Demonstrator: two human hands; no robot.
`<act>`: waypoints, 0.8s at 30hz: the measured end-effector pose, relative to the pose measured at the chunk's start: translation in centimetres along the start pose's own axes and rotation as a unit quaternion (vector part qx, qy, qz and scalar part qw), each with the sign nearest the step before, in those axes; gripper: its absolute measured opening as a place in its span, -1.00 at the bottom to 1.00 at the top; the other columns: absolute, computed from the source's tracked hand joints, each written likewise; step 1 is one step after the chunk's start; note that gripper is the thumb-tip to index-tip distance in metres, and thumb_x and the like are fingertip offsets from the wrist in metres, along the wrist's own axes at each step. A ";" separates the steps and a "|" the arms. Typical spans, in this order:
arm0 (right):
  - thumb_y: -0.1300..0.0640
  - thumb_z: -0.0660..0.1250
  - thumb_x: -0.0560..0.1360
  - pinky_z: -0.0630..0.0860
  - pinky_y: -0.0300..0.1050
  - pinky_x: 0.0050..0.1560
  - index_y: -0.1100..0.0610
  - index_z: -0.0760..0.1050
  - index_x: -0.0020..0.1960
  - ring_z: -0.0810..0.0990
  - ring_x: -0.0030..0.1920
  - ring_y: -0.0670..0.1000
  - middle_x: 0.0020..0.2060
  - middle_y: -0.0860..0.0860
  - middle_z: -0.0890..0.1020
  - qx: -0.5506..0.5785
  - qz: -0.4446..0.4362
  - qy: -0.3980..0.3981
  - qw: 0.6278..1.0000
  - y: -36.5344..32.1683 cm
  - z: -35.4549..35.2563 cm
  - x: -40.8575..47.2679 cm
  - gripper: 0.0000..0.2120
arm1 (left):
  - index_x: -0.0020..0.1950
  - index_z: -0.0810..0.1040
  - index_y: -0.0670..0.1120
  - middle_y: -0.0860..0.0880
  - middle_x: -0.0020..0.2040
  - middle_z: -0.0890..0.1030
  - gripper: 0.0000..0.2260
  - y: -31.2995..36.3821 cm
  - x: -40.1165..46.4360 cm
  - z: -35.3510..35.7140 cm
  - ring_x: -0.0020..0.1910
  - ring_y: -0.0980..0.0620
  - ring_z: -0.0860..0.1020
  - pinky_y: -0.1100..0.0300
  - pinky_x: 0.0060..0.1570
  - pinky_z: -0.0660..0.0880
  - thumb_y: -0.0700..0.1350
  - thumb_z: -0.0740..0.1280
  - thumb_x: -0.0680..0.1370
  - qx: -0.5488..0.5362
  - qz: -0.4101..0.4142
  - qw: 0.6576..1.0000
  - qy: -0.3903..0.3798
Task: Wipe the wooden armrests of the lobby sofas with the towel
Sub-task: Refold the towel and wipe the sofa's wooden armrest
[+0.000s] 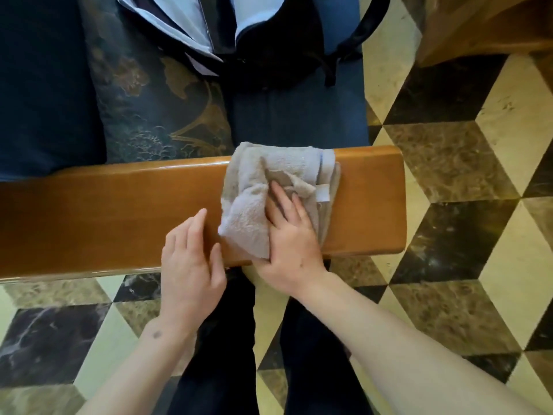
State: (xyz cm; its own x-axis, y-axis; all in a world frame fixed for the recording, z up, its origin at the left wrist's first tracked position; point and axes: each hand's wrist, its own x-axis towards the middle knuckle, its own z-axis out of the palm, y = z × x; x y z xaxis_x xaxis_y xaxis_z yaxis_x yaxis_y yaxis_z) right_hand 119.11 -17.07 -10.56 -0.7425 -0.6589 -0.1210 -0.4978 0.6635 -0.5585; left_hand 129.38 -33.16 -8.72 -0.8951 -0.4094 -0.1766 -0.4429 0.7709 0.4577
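Observation:
A glossy brown wooden armrest (119,211) runs across the middle of the head view and ends at the right. A crumpled beige towel (281,169) lies on its right part. My right hand (290,235) lies flat on the towel with straight fingers, pressing it onto the wood; a fold of towel covers part of the hand. My left hand (188,262) rests just left of the towel at the armrest's near edge, fingers relaxed and holding nothing.
Beyond the armrest is the dark blue sofa seat (296,121) with a patterned cushion (155,109) and a dark backpack (269,40) on it. A patterned marble floor (449,265) surrounds me. Another wooden piece (478,25) stands at the top right. My legs show below.

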 end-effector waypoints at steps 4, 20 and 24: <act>-0.14 0.19 0.60 -0.05 0.14 0.64 0.04 0.18 0.63 0.01 0.65 0.09 0.64 0.02 0.17 -0.136 -0.253 -0.154 0.945 4.3 -2.1 -1.5 -0.35 | 0.57 0.25 -0.07 -0.12 0.35 0.49 -0.36 0.3 -0.2 -1.0 0.33 -0.04 0.40 0.44 0.34 0.20 -0.33 0.18 0.48 -0.095 -0.084 0.992 -0.028; -0.08 0.29 0.48 -0.02 0.12 0.63 -0.01 0.23 0.60 0.13 0.63 0.05 0.61 0.00 0.26 -0.094 0.143 0.099 0.980 8.8 -4.7 -6.7 -0.29 | 0.39 0.44 -0.17 -0.15 0.34 0.47 -0.55 4.8 0.3 0.8 0.35 -0.12 0.35 -0.09 0.39 0.38 -0.27 0.37 0.50 -0.008 -0.086 0.996 -0.024; -0.08 0.20 0.59 -0.10 0.13 0.63 0.08 0.17 0.62 0.05 0.65 0.07 0.64 0.05 0.18 -0.023 0.378 0.233 0.896 0.4 0.6 -2.5 -0.35 | 0.43 0.41 -0.10 0.01 0.33 0.47 -0.56 3.0 0.2 0.4 0.34 0.08 0.38 0.37 0.40 0.26 -0.26 0.32 0.55 -0.086 -0.058 0.995 -0.010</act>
State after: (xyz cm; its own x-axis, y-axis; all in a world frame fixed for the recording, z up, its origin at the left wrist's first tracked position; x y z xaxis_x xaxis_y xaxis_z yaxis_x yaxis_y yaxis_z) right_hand 121.00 -15.41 -10.92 -0.9763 0.1975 -0.0889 0.2165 0.8786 -0.4256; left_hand 127.85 -30.77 -7.75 -0.8405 -0.4795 -0.2522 -0.5287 0.6244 0.5750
